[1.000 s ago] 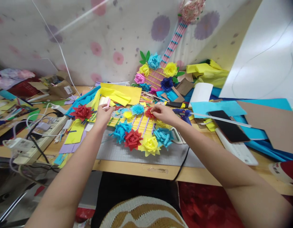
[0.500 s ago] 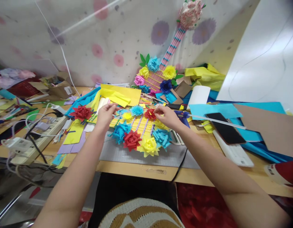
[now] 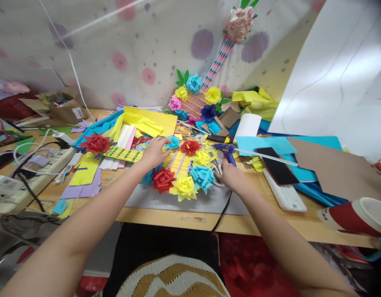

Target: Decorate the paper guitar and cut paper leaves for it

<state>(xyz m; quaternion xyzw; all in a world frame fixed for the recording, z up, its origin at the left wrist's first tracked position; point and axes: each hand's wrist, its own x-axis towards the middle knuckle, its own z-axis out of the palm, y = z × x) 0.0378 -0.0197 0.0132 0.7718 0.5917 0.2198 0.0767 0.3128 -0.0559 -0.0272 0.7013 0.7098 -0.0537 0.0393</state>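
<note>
A flat yellow paper guitar (image 3: 180,161) with purple strings lies on a grey mat (image 3: 147,197), ringed by paper flowers. My left hand (image 3: 156,152) rests over its upper left side, fingers apart, beside a small light blue flower (image 3: 172,142). My right hand (image 3: 232,176) is at the guitar's right, against the handle of a blue glue gun (image 3: 228,152) and a pair of scissors (image 3: 217,166). Its grip is partly hidden. A red flower (image 3: 190,147), a yellow flower (image 3: 184,187) and a larger light blue flower (image 3: 202,176) sit on the guitar.
A pink flowered guitar (image 3: 217,64) leans at the back wall. On the right are a phone (image 3: 277,166), a white case (image 3: 285,192), cardboard (image 3: 335,165) and a red-and-white cup (image 3: 348,216). A power strip (image 3: 48,179) with cables lies left. Yellow paper (image 3: 153,121) lies behind.
My right hand has left the red flower and moved down and right to the glue gun and scissors. My left hand has moved right, onto the guitar body. The view has shifted slightly.
</note>
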